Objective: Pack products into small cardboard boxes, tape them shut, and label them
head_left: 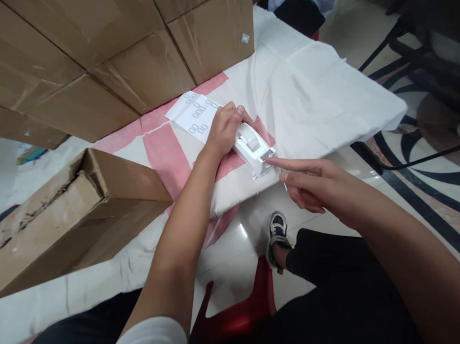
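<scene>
A white tape dispenser (255, 148) with a roll of clear tape (248, 135) sits near the front edge of the cloth-covered table. My left hand (227, 126) is wrapped over its back end and holds it. The index finger of my right hand (316, 185) is stretched out, its tip at the dispenser's cutter (267, 155). The other fingers of that hand curl loosely, with nothing visible in them. Beneath and behind my left hand lies a white sheet (195, 112) printed with small rectangles, partly hidden by the hand.
Stacked cardboard boxes (141, 68) line the back of the table. Another cardboard box (80, 212) with a torn edge stands at the left. A pink and white cloth (167, 160) covers the table. Below are a red stool (239, 317) and a shoe (276, 231); black metal legs (416, 163) stand at right.
</scene>
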`<state>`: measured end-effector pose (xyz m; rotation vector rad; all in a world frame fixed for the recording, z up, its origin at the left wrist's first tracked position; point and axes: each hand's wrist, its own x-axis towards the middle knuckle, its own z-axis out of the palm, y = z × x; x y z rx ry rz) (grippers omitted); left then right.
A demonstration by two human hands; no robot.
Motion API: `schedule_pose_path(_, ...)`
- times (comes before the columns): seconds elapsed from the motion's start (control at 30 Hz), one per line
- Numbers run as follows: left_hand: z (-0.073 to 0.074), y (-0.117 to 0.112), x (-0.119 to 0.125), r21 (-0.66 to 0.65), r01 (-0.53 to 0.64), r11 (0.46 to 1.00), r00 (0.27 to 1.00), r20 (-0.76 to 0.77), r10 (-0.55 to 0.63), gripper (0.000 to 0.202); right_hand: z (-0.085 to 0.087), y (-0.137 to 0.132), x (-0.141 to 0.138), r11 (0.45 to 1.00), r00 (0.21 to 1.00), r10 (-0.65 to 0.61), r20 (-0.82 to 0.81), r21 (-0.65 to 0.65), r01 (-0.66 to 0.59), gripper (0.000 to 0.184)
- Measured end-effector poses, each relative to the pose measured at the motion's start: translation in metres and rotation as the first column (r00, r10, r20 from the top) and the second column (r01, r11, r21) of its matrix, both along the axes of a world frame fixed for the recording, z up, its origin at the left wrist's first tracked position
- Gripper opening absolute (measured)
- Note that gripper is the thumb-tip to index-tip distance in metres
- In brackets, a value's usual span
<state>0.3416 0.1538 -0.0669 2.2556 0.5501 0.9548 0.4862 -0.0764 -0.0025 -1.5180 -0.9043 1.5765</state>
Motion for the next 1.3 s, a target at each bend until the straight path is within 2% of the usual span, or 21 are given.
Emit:
schedule_pose_path(0.23, -0.001, 0.001, 0.0, -0.005, -0.004, 1.0, 1.0, 0.001, 0.004, 0.077, 0.003, -0.001, 0.006, 0.999, 0.999, -0.032, 0.015, 0.019, 0.031, 0.061)
schedule_pose_path(0.43, 0.0, 0.0, 0.0, 0.005, -0.004, 1.0, 1.0, 0.001, 0.004, 0.077, -0.003, 0.001, 0.012, 1.0, 0.996, -0.017, 0.092, 0.007, 0.017, 0.053)
schedule_pose_path(0.6, 0.0, 0.0, 0.0, -0.016, 0.004, 1.0, 1.0, -0.001, -0.004, 0.077, -0.01, 0.005, 0.016, 1.0, 0.984, -0.023, 0.179, 0.011, 0.021, 0.038)
schedule_pose_path(0.73, -0.001, 0.001, -0.001, -0.008, 0.008, 1.0, 1.0, -0.002, -0.008, 0.076, -0.016, 0.007, 0.016, 0.999, 0.969, 0.024, 0.246, 0.023, -0.03, 0.03)
schedule_pose_path(1.03, -0.001, 0.0, 0.0, 0.004, -0.004, 1.0, 1.0, -0.021, 0.004, 0.079, -0.02, 0.011, 0.012, 0.999, 0.961, 0.033, 0.276, -0.03, -0.025, 0.025)
schedule_pose_path(1.3, -0.001, 0.001, 0.0, 0.016, 0.015, 1.0, 1.0, -0.001, -0.015, 0.076, -0.029, 0.019, 0.005, 0.999, 0.914, 0.008, 0.406, 0.035, -0.024, 0.025)
